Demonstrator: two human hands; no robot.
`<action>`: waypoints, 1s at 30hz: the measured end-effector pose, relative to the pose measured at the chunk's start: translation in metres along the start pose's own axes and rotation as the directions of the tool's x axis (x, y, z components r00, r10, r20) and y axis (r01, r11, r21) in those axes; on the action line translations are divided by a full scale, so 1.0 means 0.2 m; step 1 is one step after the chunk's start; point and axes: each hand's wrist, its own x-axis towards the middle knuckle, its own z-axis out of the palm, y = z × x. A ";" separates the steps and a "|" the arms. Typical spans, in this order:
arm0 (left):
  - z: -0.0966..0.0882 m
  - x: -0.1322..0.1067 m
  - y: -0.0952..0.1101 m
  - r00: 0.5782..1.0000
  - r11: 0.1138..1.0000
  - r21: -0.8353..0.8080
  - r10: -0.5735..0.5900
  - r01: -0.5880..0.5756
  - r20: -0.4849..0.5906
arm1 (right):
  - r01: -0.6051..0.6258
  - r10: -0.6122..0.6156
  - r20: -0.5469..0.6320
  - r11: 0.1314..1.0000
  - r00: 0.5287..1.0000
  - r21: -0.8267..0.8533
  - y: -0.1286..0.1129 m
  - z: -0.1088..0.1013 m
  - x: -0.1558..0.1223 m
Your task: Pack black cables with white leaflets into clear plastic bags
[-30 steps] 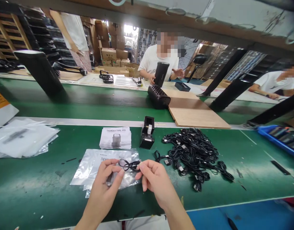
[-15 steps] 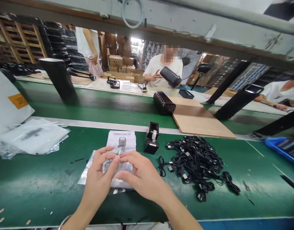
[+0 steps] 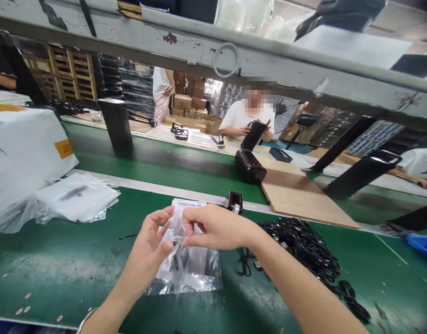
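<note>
A clear plastic bag (image 3: 199, 281) lies in front of me on the green work surface, with a printed "Thunder Trail Pro" sheet (image 3: 189, 204) and something dark, blurred by the film, showing at it. My right hand (image 3: 216, 227) bends over from the right, its thumb and fingertips pinching a raised fold of the plastic. On the other side of that fold is my left hand (image 3: 152, 243), fingers curved and apart, its thumb close to the film. A black tape dispenser (image 3: 235, 200) stands just beyond my right hand, partly hidden by it.
Bundled black cables (image 3: 304, 250) are heaped at right, partly behind my forearm. Flat plastic bags (image 3: 84, 197) lie at left by a white sack (image 3: 32, 153). A black perforated housing (image 3: 250, 166) rests beside a wooden board (image 3: 304, 190). Across the bench a co-worker (image 3: 250, 113) handles a black part.
My right hand has moved up and over the bag, lifting a fold of plastic; my left hand has spread away from it. The view has shifted, and the co-worker's black part now stands more upright.
</note>
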 end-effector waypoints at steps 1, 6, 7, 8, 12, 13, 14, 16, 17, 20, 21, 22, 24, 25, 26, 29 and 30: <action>0.00 0.01 -0.01 0.998 0.999 -0.018 -0.028 0.029 0.064 | 0.001 0.000 -0.017 0.999 1.000 0.032 -0.01 -0.01 -0.01; 0.03 0.02 -0.04 0.866 0.955 -0.035 -0.251 0.294 0.432 | -0.053 0.047 0.051 0.990 0.998 0.134 -0.04 -0.07 -0.12; 0.04 0.02 -0.04 0.851 0.948 -0.026 -0.272 0.317 0.450 | -0.093 0.086 0.078 0.992 0.993 0.090 -0.05 -0.08 -0.15; 0.05 0.01 -0.04 0.847 0.943 -0.014 -0.291 0.332 0.444 | -0.131 0.128 0.099 0.991 0.987 0.030 -0.05 -0.09 -0.18; 0.09 -0.01 -0.05 0.863 0.942 0.047 -0.325 0.333 0.386 | -0.251 0.263 0.053 0.954 0.963 -0.164 -0.05 -0.09 -0.27; 0.09 -0.01 -0.06 0.872 0.947 0.064 -0.315 0.314 0.374 | -0.271 0.279 0.018 0.946 0.960 -0.179 -0.05 -0.08 -0.28; 0.10 -0.01 -0.07 0.885 0.954 0.081 -0.297 0.287 0.360 | -0.277 0.279 -0.017 0.944 0.960 -0.181 -0.05 -0.06 -0.30; 0.10 -0.02 -0.09 0.906 0.967 0.106 -0.253 0.231 0.340 | -0.228 0.219 -0.073 0.962 0.973 -0.153 -0.03 -0.03 -0.31; 0.11 -0.02 -0.10 0.912 0.971 0.097 -0.237 0.217 0.334 | -0.186 0.174 -0.099 0.975 0.980 -0.125 -0.02 -0.02 -0.31; 0.11 -0.04 -0.12 0.922 0.972 -0.024 -0.214 0.233 0.323 | -0.127 0.123 -0.183 0.992 0.975 -0.014 0.02 0.01 -0.32; 0.11 -0.05 -0.12 0.928 0.969 -0.061 -0.209 0.238 0.307 | -0.134 0.136 -0.206 0.991 0.969 0.026 0.03 0.02 -0.33; 0.11 -0.06 -0.12 0.939 0.971 -0.076 -0.198 0.227 0.282 | -0.139 0.149 -0.219 0.988 0.964 0.063 0.04 0.03 -0.34; 0.11 -0.07 -0.11 0.961 0.984 -0.042 -0.158 0.171 0.228 | -0.113 0.135 -0.200 0.986 0.970 0.120 0.05 0.03 -0.35; 0.11 -0.07 -0.10 0.968 0.990 -0.015 -0.132 0.139 0.213 | -0.080 0.102 -0.160 0.987 0.982 0.138 0.04 0.03 -0.36; 0.11 -0.08 -0.09 0.971 0.994 0.006 -0.105 0.107 0.214 | -0.048 0.064 -0.111 0.989 0.992 0.142 0.03 0.03 -0.37; 0.11 -0.08 -0.04 0.966 0.998 0.012 -0.066 0.065 0.250 | -0.059 0.059 -0.103 0.998 0.993 0.006 -0.03 0.02 -0.40; 0.12 -0.08 -0.03 0.968 0.997 0.002 -0.071 0.073 0.239 | -0.079 0.071 -0.130 0.995 0.989 -0.056 -0.06 0.02 -0.41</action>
